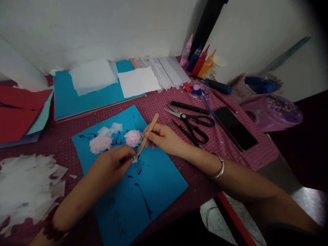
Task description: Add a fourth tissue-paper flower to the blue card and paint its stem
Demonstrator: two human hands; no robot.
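My right hand [156,135] pinches a flat wooden craft stick [147,135], its lower end down at the blue sheet [164,184]. Beside that end, the fingers of my left hand [119,160] close on a small whitish piece of paper [134,159]. A clear, shiny patch [139,166] lies just below it on the sheet. Two fluffy pale pink paper flowers, one at left [100,143] and one at right [133,138], sit above my left hand. Dark blue painted stems and leaves [146,201] run down the sheet. Several white paper squares [110,129] rest near the left flower.
A heap of white paper squares [28,188] lies at left, below red card [20,112]. Scissors [192,121], a black pen [189,107] and a phone [235,128] lie at right. Paint bottles [198,61] stand at the back. Pink tubs [274,109] stand off the table's right edge.
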